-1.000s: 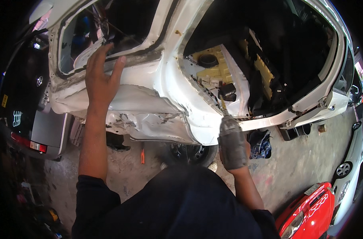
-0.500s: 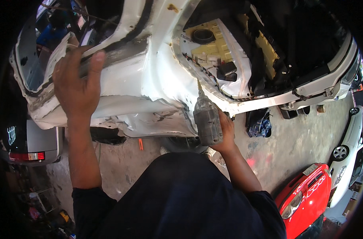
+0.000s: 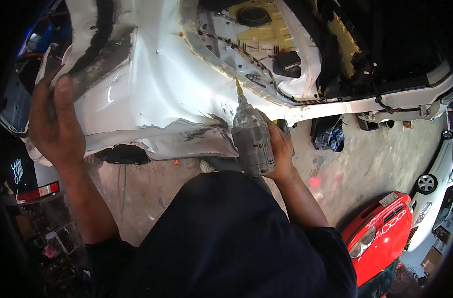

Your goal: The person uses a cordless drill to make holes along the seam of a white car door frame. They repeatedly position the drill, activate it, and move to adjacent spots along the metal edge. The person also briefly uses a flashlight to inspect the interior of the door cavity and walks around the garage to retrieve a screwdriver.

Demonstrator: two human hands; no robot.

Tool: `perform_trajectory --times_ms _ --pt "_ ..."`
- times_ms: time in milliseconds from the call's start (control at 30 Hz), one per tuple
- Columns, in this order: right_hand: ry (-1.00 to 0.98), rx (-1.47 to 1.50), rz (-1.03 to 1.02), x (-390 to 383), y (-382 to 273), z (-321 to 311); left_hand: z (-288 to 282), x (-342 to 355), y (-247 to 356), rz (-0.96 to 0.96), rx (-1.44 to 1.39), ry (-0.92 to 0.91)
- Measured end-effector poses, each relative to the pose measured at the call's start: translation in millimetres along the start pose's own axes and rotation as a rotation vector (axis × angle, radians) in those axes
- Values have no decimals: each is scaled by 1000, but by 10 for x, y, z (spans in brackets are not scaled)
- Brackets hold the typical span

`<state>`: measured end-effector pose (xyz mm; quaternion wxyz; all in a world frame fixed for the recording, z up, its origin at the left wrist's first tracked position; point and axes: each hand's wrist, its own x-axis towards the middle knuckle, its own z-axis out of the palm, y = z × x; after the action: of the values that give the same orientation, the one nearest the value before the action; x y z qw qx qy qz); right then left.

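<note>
Head view: the right hand [image 3: 281, 149] is closed round a dark grey power drill [image 3: 253, 141], held at the near side of the white car body [image 3: 159, 74], close to the rim of its wide curved opening. The gold-coloured bit [image 3: 240, 88] points toward that rim; whether the two touch I cannot tell. Near the body's left end, the left hand [image 3: 57, 121] is loosely spread, thumb parted from fingers; its contact with the panel is unclear. Right of the body stands a red car [image 3: 385, 231].
</note>
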<state>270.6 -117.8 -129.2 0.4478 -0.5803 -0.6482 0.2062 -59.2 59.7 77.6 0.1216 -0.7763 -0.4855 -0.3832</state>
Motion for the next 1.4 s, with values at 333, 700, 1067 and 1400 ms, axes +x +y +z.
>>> perform_trajectory --times_ms 333,700,1067,1400 --pt "-23 5 -21 61 -22 -68 -9 -4 -14 -11 59 12" --pt "-28 21 18 36 38 -49 -3 -41 -86 -96 173 45" --pt "-30 -22 -8 51 12 -54 -30 -38 -190 -35 165 -15" --pt "-116 -164 60 45 -89 -26 191 -1433 1317 112 -560 -472"
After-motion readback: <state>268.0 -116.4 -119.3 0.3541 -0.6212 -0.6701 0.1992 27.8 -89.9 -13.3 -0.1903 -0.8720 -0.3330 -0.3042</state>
